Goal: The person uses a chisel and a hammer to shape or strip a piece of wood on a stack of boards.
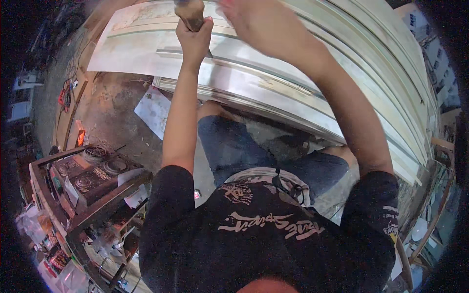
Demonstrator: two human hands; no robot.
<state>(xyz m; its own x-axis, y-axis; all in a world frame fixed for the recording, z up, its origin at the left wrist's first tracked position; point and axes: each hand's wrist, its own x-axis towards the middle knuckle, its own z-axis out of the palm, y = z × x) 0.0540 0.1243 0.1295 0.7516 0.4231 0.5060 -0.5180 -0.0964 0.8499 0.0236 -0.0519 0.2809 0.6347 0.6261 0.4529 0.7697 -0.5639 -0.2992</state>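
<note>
My left hand (194, 41) is closed round a tan and brown thing, thick and handle-like (191, 15), at the top of the view. A thin dark piece (210, 52) shows just below the fist; whether it belongs to the held thing I cannot tell. To its right, my right hand (243, 15) is smeared by motion near the upper edge, with a red patch at its fingertips. What it holds, if anything, does not show. Both hands are over a wide stack of long pale boards and strips (244, 73) lying across in front of me.
At the left stands a dark wooden frame (105, 200) holding a grimy box-like unit with round parts (93, 171). A white sheet (154, 111) lies on the floor beside the boards. Plastic bags (39, 222) and clutter fill the lower left. An orange object (80, 134) stands farther off.
</note>
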